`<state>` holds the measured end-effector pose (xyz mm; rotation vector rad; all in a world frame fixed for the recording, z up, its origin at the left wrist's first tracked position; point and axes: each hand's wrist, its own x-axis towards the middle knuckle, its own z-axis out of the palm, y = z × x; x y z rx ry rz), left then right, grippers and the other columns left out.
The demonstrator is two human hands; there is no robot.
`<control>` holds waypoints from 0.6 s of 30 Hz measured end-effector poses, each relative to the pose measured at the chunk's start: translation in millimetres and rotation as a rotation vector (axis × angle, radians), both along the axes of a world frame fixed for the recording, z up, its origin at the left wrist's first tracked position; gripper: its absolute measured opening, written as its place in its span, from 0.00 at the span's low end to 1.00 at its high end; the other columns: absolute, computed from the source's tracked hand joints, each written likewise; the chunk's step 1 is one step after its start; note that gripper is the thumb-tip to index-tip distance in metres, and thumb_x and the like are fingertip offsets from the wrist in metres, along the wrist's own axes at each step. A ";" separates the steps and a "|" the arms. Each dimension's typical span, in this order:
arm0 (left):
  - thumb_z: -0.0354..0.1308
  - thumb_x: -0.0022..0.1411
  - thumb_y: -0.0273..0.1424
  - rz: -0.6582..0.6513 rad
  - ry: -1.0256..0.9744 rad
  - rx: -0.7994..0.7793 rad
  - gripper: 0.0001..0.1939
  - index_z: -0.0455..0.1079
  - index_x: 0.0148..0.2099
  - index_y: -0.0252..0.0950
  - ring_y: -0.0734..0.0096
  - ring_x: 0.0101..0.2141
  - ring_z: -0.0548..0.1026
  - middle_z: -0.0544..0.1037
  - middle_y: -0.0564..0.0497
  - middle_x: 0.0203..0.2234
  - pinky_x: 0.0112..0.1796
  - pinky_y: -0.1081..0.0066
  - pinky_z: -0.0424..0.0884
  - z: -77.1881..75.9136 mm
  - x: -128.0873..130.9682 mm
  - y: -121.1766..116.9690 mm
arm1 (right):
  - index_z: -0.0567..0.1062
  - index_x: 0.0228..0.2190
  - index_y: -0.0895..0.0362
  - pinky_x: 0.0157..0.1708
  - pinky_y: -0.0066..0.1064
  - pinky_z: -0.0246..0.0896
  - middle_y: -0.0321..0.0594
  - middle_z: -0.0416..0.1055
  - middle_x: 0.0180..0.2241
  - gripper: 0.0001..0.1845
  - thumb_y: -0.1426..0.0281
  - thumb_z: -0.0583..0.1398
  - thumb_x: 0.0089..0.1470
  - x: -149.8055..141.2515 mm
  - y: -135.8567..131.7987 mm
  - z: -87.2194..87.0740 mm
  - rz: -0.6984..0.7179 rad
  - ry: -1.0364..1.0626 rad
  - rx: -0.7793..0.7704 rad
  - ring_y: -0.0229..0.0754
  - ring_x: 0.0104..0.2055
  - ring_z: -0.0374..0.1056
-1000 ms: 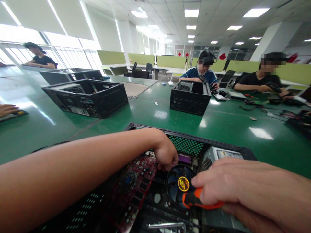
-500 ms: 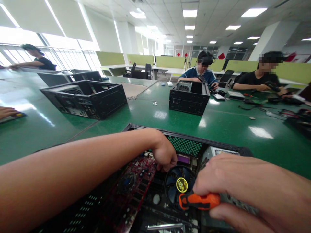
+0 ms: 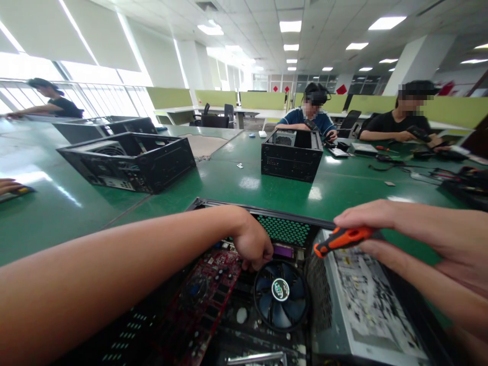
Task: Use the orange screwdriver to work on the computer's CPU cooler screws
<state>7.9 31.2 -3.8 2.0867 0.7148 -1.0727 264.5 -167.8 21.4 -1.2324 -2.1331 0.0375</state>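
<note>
Inside an opened computer case (image 3: 290, 216), my left hand (image 3: 252, 243) reaches down with curled fingers beside the black cooling fan (image 3: 280, 297). Whatever those fingers hold or press is hidden behind the hand. Between the thumb and fingers of my right hand (image 3: 404, 234) is an orange and black screwdriver (image 3: 345, 239), held above the silver power supply (image 3: 381, 305). Its shaft is hard to make out, pointing left over the case. A red circuit board (image 3: 213, 300) lies left of the fan, under my left forearm. A purple connector (image 3: 283, 251) shows behind the fan.
On the green table (image 3: 224, 188) stand more black computer cases, one at left (image 3: 129, 160) and one ahead (image 3: 292, 155). Two people (image 3: 308, 114) work across the table, another sits far left. Cables (image 3: 415, 173) and parts lie at right. Someone's hand (image 3: 11, 187) shows at the left edge.
My right hand has moved up and right with the screwdriver, from over the fan to over the power supply, uncovering the fan. My left hand stays nearly in place.
</note>
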 end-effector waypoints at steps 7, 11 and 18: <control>0.70 0.60 0.26 -0.022 0.010 0.022 0.10 0.75 0.31 0.45 0.53 0.43 0.86 0.86 0.53 0.30 0.50 0.64 0.82 -0.9 -0.3 -0.9 | 0.93 0.65 0.41 0.50 0.49 0.95 0.42 0.98 0.54 0.18 0.57 0.69 0.82 2.9 18.2 -7.3 -0.007 -0.069 -0.034 0.61 0.52 0.95; 0.70 0.57 0.26 -0.026 -0.007 0.019 0.09 0.75 0.30 0.45 0.52 0.43 0.85 0.86 0.53 0.30 0.51 0.62 0.82 -1.1 -2.4 -0.6 | 0.93 0.67 0.43 0.55 0.53 0.94 0.45 0.97 0.52 0.22 0.54 0.71 0.79 3.8 17.3 -11.9 -0.007 -0.071 -0.049 0.65 0.56 0.94; 0.71 0.59 0.27 -0.025 0.002 0.021 0.10 0.75 0.30 0.45 0.50 0.45 0.87 0.86 0.52 0.30 0.52 0.62 0.83 0.0 -2.4 1.3 | 0.93 0.66 0.43 0.51 0.49 0.95 0.43 0.97 0.50 0.19 0.57 0.70 0.82 -5.9 20.8 -3.7 0.043 -0.092 -0.051 0.61 0.52 0.95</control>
